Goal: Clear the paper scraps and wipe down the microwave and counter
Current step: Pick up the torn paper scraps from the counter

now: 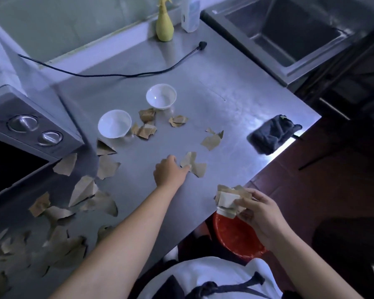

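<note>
Head view: our left hand [170, 172], fingers curled, pinches a torn brown paper scrap [193, 164] mid-way across the steel counter [214, 87]. Our right hand [261, 214] grips a wad of brown scraps [228, 198] above the red plastic bucket [235, 236]. Loose torn scraps [84, 190] lie beside the grey microwave [20, 134].

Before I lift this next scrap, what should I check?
1. Left hand on scrap: fingertips touch it; grip cannot tell.
2. Right hand holds bundle: ok.
3. Bin open, below the bundle: ok.
4. Counter cleared: not ok, many scraps lie by the microwave.
5. Cloth on the counter for wiping: ok.
</note>
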### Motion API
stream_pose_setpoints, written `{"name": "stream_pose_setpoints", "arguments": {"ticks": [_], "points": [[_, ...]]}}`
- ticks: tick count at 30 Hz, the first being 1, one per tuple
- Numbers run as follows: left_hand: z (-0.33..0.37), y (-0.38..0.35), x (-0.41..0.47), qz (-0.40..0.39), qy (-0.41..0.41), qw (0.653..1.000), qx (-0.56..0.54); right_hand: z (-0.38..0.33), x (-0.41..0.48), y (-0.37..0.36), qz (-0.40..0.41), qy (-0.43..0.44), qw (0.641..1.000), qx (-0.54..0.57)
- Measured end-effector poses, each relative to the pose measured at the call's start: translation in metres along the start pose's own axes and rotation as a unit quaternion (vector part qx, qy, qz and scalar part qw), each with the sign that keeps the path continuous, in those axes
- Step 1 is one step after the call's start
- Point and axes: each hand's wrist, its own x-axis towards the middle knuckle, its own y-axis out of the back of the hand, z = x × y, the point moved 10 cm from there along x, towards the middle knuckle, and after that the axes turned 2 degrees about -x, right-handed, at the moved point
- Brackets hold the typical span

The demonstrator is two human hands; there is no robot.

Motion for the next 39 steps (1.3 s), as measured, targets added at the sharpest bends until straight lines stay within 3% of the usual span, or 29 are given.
{"name": "stream_pose_setpoints", "arguments": {"ticks": [8, 14, 17, 21, 24, 26, 33, 39], "points": [[0.028, -0.019, 0.007, 0.037, 0.026, 0.998, 0.041, -0.014, 0.017, 0.036, 0.0, 0.006, 1.0, 0.011], [0.032, -0.019, 0.001, 0.066, 0.021, 0.997, -0.022, -0.024, 0.033, 0.046, 0.012, -0.002, 1.0, -0.002], [0.031, -0.015, -0.01, 0.05, 0.022, 0.988, -0.148, -0.025, 0.036, 0.043, 0.01, -0.008, 1.0, -0.001], [0.037, 0.007, -0.036, 0.022, 0.022, 0.943, -0.332, -0.029, 0.046, 0.04, 0.01, -0.01, 1.0, -0.016], [0.045, 0.016, -0.074, -0.074, -0.007, 0.892, -0.445, -0.029, 0.054, 0.027, -0.015, -0.006, 0.999, -0.031], [0.05, 0.026, -0.1, -0.117, -0.026, 0.877, -0.465, -0.03, 0.059, 0.01, -0.052, 0.0, 0.997, -0.055], [0.014, 0.046, -0.145, -0.051, 0.001, 0.918, -0.394, -0.022, 0.045, -0.087, -0.245, 0.004, 0.962, -0.121], [-0.026, 0.077, -0.162, 0.061, -0.008, 0.953, -0.296, -0.013, 0.018, -0.143, -0.311, 0.01, 0.935, -0.169]]}}
